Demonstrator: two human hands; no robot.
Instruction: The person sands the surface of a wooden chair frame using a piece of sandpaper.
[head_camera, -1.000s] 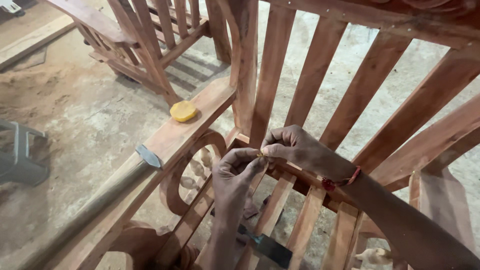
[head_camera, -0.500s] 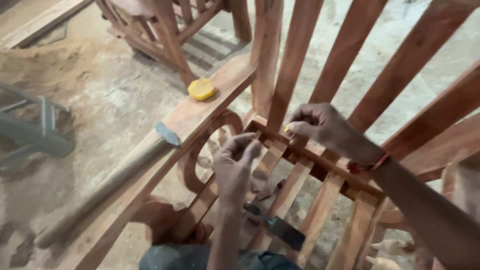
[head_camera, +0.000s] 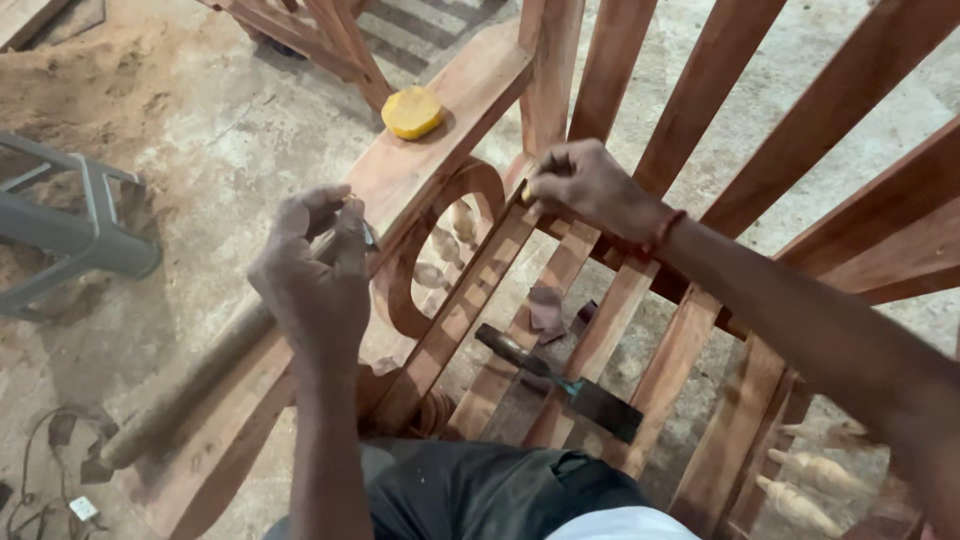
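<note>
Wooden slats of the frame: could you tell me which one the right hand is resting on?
The right hand grips the lower slat beside the curved loop; the others stand untouched.

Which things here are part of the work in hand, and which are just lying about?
In hand: left hand at a small metal tool; right hand on the wooden frame.
Lying about: yellow disc, chisel, grey stool, round wooden handle.
</note>
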